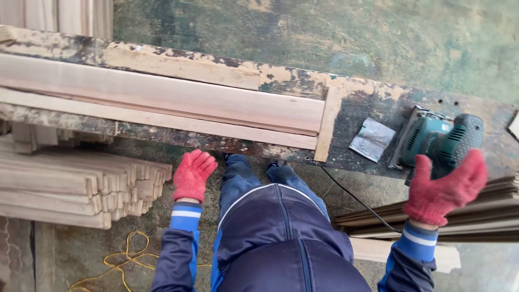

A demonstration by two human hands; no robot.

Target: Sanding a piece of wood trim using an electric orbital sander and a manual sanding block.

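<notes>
Right grip: right hand (444,188) in a red knit glove, fingers spread wide and holding nothing, raised just short of the sander, palm turned toward it.
Left grip: left hand (192,175) in a matching red glove, fingers loosely open and empty, hanging below the near edge of the counter, touching nothing that can be seen.
Sander: green and black electric sander (437,141) sitting flat on the counter (373,103) directly beyond the right grip; whether glove and housing touch cannot be told. Its body runs roughly along the counter, and its black cord (351,197) drops off the near edge toward the person.
Nearer hand: the right one by far; the left is well apart, off to the other side of the person's body.
Sandpaper: a grey sheet (371,139) lying just left of the sander, between it and the boards.
Boards: long pale planks (162,97) lying lengthwise on the counter, beyond the left grip, butted against a short cross strip (327,124).
Farther out: stacked wood strips (65,184) left of the left grip, and yellow cable (121,262) on the floor.
</notes>
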